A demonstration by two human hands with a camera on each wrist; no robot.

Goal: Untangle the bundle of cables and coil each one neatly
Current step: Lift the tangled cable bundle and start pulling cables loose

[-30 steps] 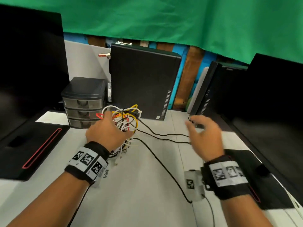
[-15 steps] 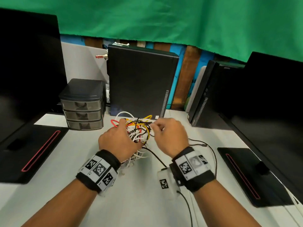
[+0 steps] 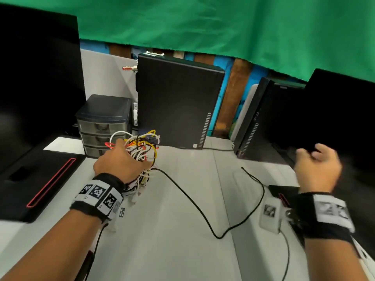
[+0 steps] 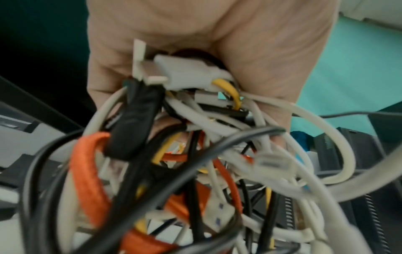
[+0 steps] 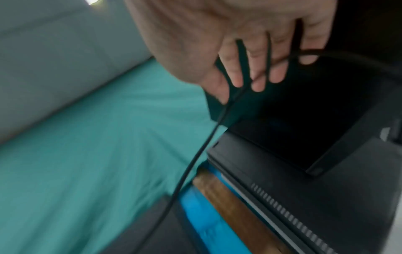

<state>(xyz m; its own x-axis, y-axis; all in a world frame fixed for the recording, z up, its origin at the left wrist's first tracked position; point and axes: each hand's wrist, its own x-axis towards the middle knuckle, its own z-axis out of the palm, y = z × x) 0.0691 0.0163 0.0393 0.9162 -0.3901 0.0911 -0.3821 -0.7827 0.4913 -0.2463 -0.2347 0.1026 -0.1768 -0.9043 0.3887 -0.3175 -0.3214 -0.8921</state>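
The left hand (image 3: 119,161) is gripping the tangled bundle of white, orange, yellow and black cables (image 3: 142,151), fingers curled tight around it, holding it up over the back-left part of the pale grey tabletop (image 3: 182,250), just in front of the small dark three-drawer plastic organiser (image 3: 103,122). In the left wrist view the fingers (image 4: 272,72) are wrapping the knot, with white plugs pressed against the palm. A thin black cable (image 3: 194,203) is trailing out of the bundle, sagging across the open middle of the table and rising toward the right. The right hand (image 3: 316,169) is raised well apart from the bundle, close to the black monitor (image 3: 341,110) at the right edge; its fingers (image 5: 234,72) are loosely bent with the black cable threading between them. A black upright computer case (image 3: 178,106) is standing behind the bundle, a second slim black case (image 3: 255,118) is leaning further right, and flat black monitor bases (image 3: 40,179) are flanking the free strip of table
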